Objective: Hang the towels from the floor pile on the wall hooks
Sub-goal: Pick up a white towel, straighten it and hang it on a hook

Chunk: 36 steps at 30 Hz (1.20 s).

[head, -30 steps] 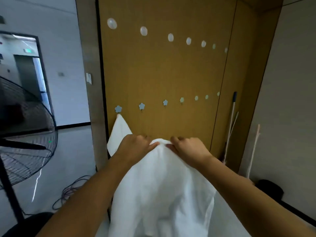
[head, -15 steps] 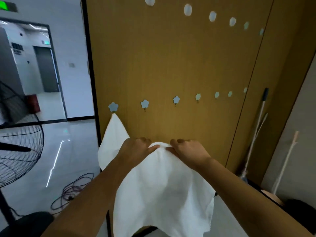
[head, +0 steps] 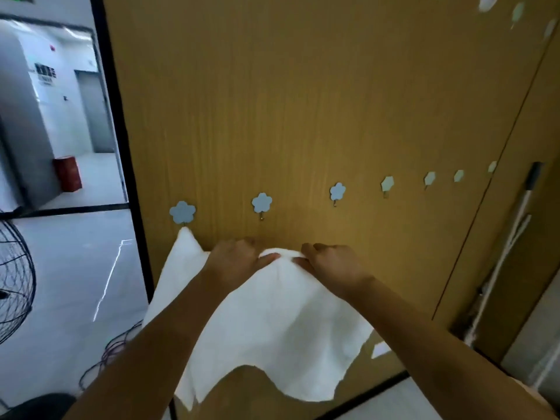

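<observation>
A white towel [head: 272, 322] hangs between my hands just below the second blue flower hook [head: 261, 204] on the wooden wall panel [head: 303, 101]. My left hand [head: 236, 260] and my right hand [head: 333, 263] both pinch its bunched top edge, a short gap under that hook. Another white towel [head: 181, 262] hangs from the first flower hook [head: 182, 212] at the left, partly hidden by my left arm. A third flower hook [head: 337, 191] and several hexagon hooks [head: 387, 184] run to the right, bare.
A mop handle [head: 512, 237] leans in the right corner. A black fan grille [head: 15, 280] stands at the left, with cables [head: 118, 353] on the floor near the panel's edge. An open corridor with a red box [head: 68, 174] lies beyond. The floor pile is out of view.
The view has closed in on the wall and tilted down, so the lower hooks look bigger. Both hands keep their pinch on the towel's top edge, just below the second hook.
</observation>
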Motion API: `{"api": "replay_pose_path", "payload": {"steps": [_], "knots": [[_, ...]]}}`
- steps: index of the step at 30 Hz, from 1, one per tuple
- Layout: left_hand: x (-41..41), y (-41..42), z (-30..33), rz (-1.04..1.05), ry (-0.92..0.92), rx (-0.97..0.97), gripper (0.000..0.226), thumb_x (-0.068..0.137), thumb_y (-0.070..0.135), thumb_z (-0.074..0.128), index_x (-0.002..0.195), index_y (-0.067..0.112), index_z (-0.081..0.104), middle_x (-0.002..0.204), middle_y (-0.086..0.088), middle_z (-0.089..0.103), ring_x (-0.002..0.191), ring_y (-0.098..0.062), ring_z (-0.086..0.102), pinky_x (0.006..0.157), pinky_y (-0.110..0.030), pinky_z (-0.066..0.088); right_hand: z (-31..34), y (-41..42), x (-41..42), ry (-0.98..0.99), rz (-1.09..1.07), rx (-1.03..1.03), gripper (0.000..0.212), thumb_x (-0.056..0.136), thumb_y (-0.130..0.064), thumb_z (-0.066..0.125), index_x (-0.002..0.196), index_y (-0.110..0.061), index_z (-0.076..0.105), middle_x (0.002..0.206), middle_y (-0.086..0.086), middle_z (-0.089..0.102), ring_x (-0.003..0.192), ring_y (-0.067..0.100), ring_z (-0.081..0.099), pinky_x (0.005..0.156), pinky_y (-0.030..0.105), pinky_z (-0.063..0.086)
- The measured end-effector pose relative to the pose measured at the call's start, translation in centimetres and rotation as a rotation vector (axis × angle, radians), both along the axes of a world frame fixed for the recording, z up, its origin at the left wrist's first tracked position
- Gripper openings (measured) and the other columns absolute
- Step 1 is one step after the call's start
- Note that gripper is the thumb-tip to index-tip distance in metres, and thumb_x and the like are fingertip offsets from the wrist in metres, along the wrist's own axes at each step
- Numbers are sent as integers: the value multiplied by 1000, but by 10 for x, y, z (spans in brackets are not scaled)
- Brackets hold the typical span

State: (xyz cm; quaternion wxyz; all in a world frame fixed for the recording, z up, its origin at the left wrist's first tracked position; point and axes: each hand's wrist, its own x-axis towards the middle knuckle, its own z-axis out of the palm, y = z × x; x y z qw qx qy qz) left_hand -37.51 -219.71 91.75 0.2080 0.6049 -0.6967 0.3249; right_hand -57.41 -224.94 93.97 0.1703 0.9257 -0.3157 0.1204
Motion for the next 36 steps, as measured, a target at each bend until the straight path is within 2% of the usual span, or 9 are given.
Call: {"api": "replay_pose_path", "payload": {"steps": [3,7,10,15,21,26,30,34,36], "knots": [[8,-19,-3,54,134,77,100,77,76,-11,105,17,65,95,-1,69,87,-18,64,68,-22,39,3,-34,10,-34,65,-56,44,101,-43,22,123,-13,46,104,7,62,87,26,61,63,26,31],[20,-32,-1,148,253,154,94,79,76,-5,112,19,62,105,0,68,94,-17,62,76,-22,40,2,-71,27,-72,195,-88,44,101,-41,28,120,-11,53,101,9,64,87,28,63,64,25,33],[26,-42,7,207,285,171,118,55,85,-23,102,20,63,97,2,68,82,-12,59,70,-20,34,0,-101,40,-152,313,-53,42,99,-39,38,106,-4,61,89,15,67,75,35,65,60,29,36],[25,-67,17,346,384,263,56,96,56,22,106,17,61,103,-2,67,90,-16,59,74,-23,37,7,-140,63,-158,303,-1,45,101,-43,22,126,-16,48,108,7,65,92,23,62,68,29,41],[32,-88,18,436,521,292,50,97,50,28,105,15,63,99,-4,67,88,-17,60,83,-31,46,-1,-169,88,-260,346,188,41,101,-40,23,120,-17,51,102,7,66,89,23,61,64,28,35],[33,-98,18,467,622,245,45,95,50,39,81,16,64,68,5,57,71,-13,56,69,-25,43,-12,-180,95,-384,355,233,36,96,-41,41,63,-26,44,59,-10,49,52,5,43,50,26,26],[36,-102,14,516,664,194,44,89,50,52,54,23,48,52,8,44,54,-6,43,48,-20,27,-14,-184,100,-412,262,377,51,89,-46,55,48,-26,33,46,-11,35,44,5,32,44,21,17],[31,-107,15,594,615,220,42,88,52,50,63,19,59,58,5,53,58,-10,51,54,-24,39,-15,-175,107,-320,151,120,53,81,-52,63,47,-25,33,47,-8,37,47,11,41,43,21,19],[26,-106,11,608,455,162,36,90,46,50,76,17,65,67,2,59,59,-13,55,54,-25,42,-19,-166,111,-384,173,-21,37,66,-41,80,50,-22,52,52,-3,52,47,16,51,47,17,30]]}}
